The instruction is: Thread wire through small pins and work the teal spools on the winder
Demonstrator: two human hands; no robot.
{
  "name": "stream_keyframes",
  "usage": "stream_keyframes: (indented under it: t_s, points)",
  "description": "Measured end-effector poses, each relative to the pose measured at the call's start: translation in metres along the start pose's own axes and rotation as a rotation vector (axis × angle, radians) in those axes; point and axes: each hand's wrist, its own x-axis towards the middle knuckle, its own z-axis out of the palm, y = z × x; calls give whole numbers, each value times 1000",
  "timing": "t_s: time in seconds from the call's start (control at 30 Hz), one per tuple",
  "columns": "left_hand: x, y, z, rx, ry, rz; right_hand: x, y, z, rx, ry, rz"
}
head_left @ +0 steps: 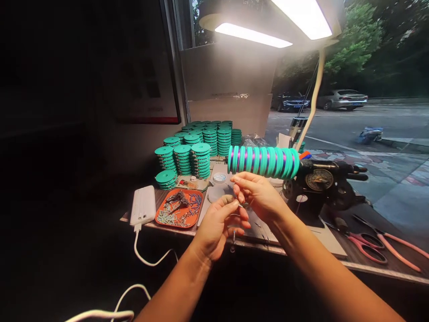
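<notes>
My left hand (pixel 219 219) is closed, thumb and forefinger pinching a tiny pale piece I cannot make out. Just above it, my right hand (pixel 258 194) pinches with its fingertips; what lies between them is too small to name. The hands nearly touch over the front of the bench. Right behind them a row of green spools (pixel 264 162) wound with purple line sits on the shaft of a black hand-cranked machine (pixel 321 179). A small metal piece (pixel 233 237) dangles under my left hand.
Stacked green spools (pixel 183 156) fill the back left. An orange tray (pixel 164 195) holds small tubes and metal bits, beside a white power bank (pixel 143 205). Red-handled scissors (pixel 368 248) and pliers (pixel 398 250) lie at right. A bright lamp (pixel 253 35) hangs overhead.
</notes>
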Motion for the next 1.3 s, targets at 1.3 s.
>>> stream_keyframes:
  t_s: [1.3]
  points:
    - [-24,-26,-8,-194,91,-124,1,3,-1,-52,40,-17]
